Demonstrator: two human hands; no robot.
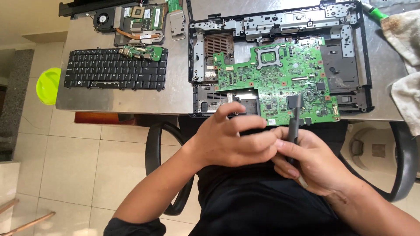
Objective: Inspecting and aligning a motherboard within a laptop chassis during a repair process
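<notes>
Gripping a grey brush (294, 124) in both closed hands, left hand (232, 140) and right hand (313, 164), it risked snagging parts on the green circuit board (284, 76) if pressed hard

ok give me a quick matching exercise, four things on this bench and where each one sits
Things:
1. keyboard
2. motherboard
3. fan
4. grey tool

Places:
A. inside the open laptop base
B. far left corner of the table
C. held in the right hand, with the left hand touching it
D. left side of the table, a small green board lying on its top edge

Pairs: 1-D, 2-A, 3-B, 4-C
</notes>
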